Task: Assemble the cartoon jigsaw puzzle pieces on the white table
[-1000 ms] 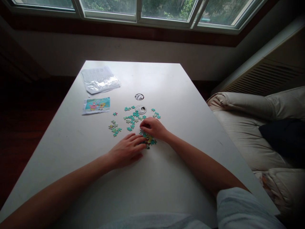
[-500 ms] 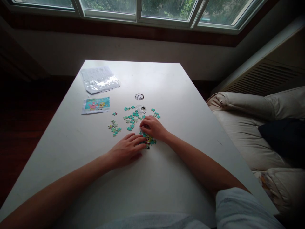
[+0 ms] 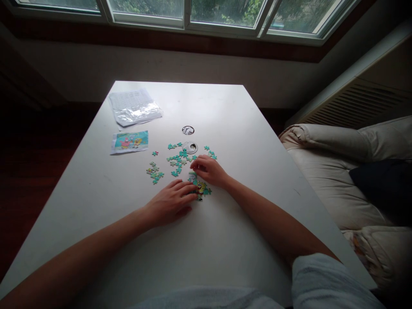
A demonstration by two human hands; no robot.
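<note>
A small joined cluster of puzzle pieces with a yellow cartoon figure lies on the white table. My left hand rests flat beside it, fingers stretched out, fingertips touching its left edge. My right hand hovers just behind the cluster with fingers curled; whether they pinch a piece is hidden. Loose teal pieces are scattered beyond both hands, with a smaller group to the left.
A printed reference picture lies at the left. Behind it sits a clear plastic bag on paper. Two round cable holes pierce the table's middle. A cream sofa stands to the right, windows ahead.
My right hand has drawn back a little from the joined cluster, uncovering more of it. My left hand has stayed in place.
</note>
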